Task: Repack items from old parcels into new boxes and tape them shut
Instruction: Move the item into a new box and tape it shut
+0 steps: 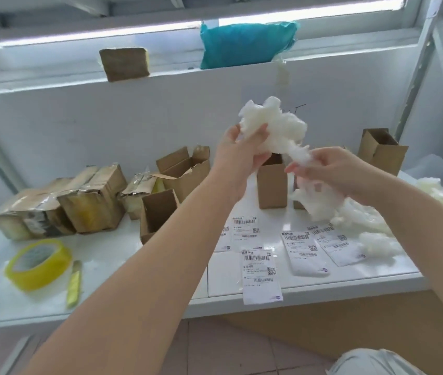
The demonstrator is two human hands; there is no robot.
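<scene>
Clump of wadding, white fibre fill: held in the air above the table, over a small open box. Grip, left hand: fingers curled round the upper mass. Grip, right hand: pinching the lower strand, a little apart from the left, the strand stretched between. More fill hanging below the right hand and heaped to the right as a loose pile. Risks, as judged: tearing off too much or too little for the box, from an uneven pull; tufts dropping onto the labels below and clinging to or hiding them; fibres catching on the box flaps and keeping them from closing flat under tape; tipping of the tall narrow box if stuffed from above without a steadying hand; fluff drifting to the tape roll at the left and fouling its sticky edge. At the left rear, old parcels, well apart, not at risk. Contents of the box: cannot tell.
</scene>
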